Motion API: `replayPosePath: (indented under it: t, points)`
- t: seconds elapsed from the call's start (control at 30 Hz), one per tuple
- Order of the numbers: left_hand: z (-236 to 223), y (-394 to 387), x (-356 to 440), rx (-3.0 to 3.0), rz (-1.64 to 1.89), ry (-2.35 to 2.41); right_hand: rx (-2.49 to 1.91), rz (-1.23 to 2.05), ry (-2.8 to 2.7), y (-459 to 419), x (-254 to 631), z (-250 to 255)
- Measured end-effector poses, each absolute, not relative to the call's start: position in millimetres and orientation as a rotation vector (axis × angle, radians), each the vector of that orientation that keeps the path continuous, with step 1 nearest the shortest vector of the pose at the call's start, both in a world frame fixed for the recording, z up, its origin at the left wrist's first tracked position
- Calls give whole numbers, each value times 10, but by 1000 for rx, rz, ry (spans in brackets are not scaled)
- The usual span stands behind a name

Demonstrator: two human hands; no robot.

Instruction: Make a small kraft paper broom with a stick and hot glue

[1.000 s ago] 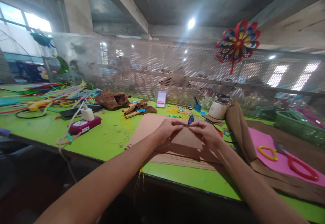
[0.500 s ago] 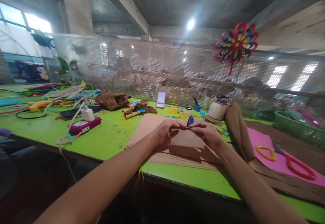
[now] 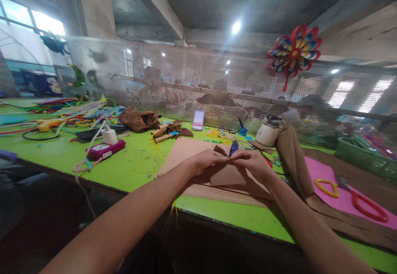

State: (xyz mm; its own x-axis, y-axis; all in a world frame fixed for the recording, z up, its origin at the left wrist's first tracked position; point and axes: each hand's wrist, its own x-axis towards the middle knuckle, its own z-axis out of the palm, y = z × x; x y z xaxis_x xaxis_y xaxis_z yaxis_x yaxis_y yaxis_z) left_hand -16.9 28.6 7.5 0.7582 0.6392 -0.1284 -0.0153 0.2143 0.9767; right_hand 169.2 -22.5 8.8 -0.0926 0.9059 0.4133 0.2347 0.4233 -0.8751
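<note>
A small pleated brown paper piece fans up between my hands, its ridged edge showing. My left hand pinches it at the lower edge with thumb and fingertips. The fingertips of my right hand close on its right end, touching my left fingertips; the exact pinch point is partly hidden. Right behind the fingertips is a dark blue object, its kind unclear. Under both hands lies a stack of light brown paper sheets, with my hands' shadows on the top sheets.
On the green table are a purple power strip, a crumpled brown cloth, a phone and a white jug. Scissors rest on pink paper at right, near a green basket. A perforated screen stands behind.
My fingers have shifted on the brown paper piece and turned it, so its pleated edge now shows above my left fingers. Both hands stay over the paper stack. The view shifts slightly.
</note>
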Motion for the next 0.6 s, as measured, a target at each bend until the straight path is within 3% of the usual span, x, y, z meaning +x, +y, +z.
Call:
replayPosePath:
  t: [0.6]
  points:
    - [15,269,-121,1267,576,582,-1065,840,-1548,-157,1762,35]
